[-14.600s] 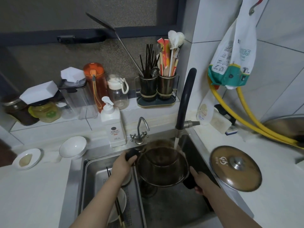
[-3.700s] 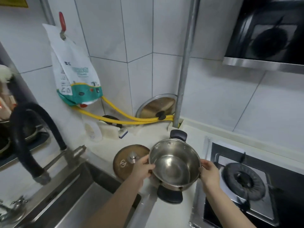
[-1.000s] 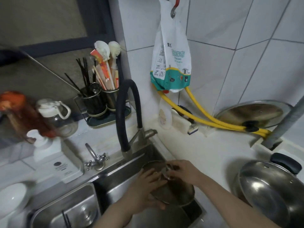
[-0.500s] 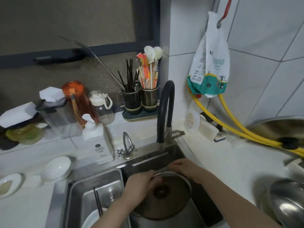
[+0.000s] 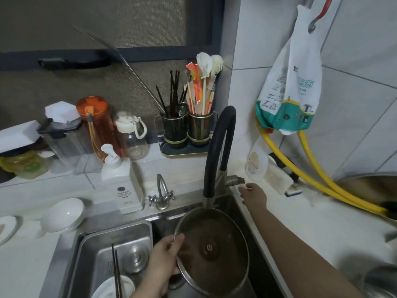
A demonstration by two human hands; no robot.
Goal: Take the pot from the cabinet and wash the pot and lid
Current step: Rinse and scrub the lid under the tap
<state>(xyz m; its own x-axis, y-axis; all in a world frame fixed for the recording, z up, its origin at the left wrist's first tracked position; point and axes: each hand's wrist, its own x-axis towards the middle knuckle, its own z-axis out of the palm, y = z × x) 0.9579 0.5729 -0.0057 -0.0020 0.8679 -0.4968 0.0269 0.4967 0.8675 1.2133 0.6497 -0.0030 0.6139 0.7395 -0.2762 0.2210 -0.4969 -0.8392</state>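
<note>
My left hand [image 5: 163, 258] grips the left rim of the glass pot lid [image 5: 212, 248], which is held underside up over the right sink basin [image 5: 253, 269], right under the spout of the black faucet [image 5: 219, 151]. My right hand [image 5: 253, 195] is off the lid and reaches with fingers out to the faucet's metal lever [image 5: 235, 180], fingertips just at it. No water shows. The steel pot [image 5: 380, 283] stands on the counter at the lower right corner, mostly cut off by the frame edge.
The left basin [image 5: 111, 237] holds a plate, chopsticks and a strainer. A soap dispenser [image 5: 126, 186], small tap [image 5: 162, 195], white bowl [image 5: 64, 214], bottles and utensil holders [image 5: 189, 127] line the back ledge. Yellow hoses [image 5: 318, 179] and a hanging bag [image 5: 290, 87] are at right.
My right hand has left the lid and moved up right to the faucet lever. The left hand alone now holds the lid under the spout.
</note>
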